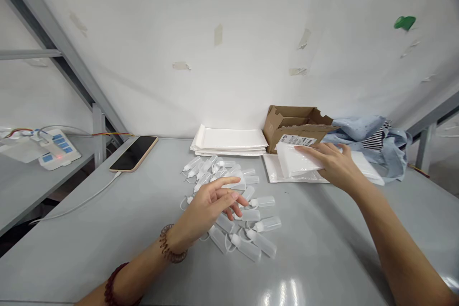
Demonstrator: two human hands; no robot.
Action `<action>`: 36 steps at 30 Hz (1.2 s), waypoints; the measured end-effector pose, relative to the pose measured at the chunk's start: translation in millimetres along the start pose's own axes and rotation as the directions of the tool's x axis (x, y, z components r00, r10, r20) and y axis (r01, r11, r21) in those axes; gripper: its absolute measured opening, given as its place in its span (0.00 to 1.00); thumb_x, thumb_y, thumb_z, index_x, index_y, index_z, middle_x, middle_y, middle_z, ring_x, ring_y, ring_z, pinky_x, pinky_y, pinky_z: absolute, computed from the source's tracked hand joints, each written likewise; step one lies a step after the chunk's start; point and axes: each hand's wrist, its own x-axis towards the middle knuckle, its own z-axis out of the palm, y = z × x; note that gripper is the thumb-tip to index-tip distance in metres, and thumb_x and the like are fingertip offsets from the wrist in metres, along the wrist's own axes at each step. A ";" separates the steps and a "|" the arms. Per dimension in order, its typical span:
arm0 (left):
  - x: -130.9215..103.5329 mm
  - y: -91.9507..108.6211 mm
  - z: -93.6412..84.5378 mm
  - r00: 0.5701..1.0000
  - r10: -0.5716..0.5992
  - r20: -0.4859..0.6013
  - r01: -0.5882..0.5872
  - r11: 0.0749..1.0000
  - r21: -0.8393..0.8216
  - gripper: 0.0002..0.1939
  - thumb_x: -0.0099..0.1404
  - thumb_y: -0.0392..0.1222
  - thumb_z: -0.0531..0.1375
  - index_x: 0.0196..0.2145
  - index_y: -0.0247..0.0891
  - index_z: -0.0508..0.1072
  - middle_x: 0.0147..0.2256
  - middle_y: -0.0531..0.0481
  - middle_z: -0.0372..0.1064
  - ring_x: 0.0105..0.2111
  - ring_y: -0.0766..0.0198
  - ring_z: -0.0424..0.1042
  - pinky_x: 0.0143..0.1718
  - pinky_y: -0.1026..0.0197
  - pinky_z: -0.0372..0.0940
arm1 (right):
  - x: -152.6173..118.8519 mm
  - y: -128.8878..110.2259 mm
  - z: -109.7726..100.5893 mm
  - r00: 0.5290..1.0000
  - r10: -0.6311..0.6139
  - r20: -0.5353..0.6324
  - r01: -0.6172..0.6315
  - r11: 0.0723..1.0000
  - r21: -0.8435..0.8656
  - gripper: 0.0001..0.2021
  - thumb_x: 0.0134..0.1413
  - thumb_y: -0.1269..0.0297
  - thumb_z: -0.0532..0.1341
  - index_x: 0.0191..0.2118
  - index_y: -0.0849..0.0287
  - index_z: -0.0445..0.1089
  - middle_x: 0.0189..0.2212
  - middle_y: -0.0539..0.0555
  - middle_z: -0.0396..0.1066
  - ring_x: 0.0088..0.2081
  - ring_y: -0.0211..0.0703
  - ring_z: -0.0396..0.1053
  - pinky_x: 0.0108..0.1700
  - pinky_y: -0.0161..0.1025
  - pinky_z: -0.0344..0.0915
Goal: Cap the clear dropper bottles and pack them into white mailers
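Observation:
Small translucent squeeze bottles (247,247) with white caps and looped tethers lie in a loose pile on the grey table. Above that pile hovers my left hand (211,203), its fingers apart and curled a little, holding nothing that I can see. At the right, my right hand (335,165) grips a white plastic packet (294,160), raised at its left end. Beneath the packet is a flat white padded envelope (273,169); my palm and fingers hide part of both.
White padded envelopes (229,138) are stacked by the wall. An open cardboard box (297,126) stands beside them, with light blue cloth (389,153) to its right. At the left lies a phone (135,153) on a charging cable (91,198); farther left is a power strip (59,149).

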 end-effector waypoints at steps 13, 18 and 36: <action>-1.4 2.3 -0.7 0.999 0.015 -0.039 -0.013 0.999 0.047 0.21 0.64 0.44 0.57 0.53 0.35 0.63 0.33 0.46 0.74 0.27 0.65 0.69 0.29 0.61 0.63 | 12.6 -29.4 35.2 0.997 -0.066 0.042 0.059 0.988 0.144 0.25 0.55 0.67 0.52 0.59 0.56 0.57 0.54 0.64 0.63 0.53 0.55 0.61 0.50 0.51 0.56; -2.9 5.0 -1.8 0.998 0.020 -0.056 -0.017 0.998 0.062 0.20 0.64 0.44 0.57 0.52 0.35 0.63 0.32 0.47 0.74 0.27 0.65 0.69 0.29 0.62 0.62 | 9.7 -38.2 37.6 0.994 -0.092 0.057 0.080 0.981 0.179 0.30 0.58 0.45 0.49 0.61 0.56 0.53 0.57 0.65 0.59 0.57 0.58 0.57 0.52 0.56 0.54; 0.9 1.7 -5.0 0.983 0.125 -0.137 -0.114 0.990 0.087 0.18 0.63 0.41 0.56 0.50 0.34 0.65 0.29 0.49 0.73 0.25 0.66 0.68 0.28 0.62 0.62 | 78.4 -93.6 18.0 0.993 -0.109 -0.046 0.118 0.934 0.338 0.18 0.62 0.59 0.50 0.53 0.61 0.63 0.52 0.64 0.64 0.51 0.53 0.63 0.50 0.48 0.59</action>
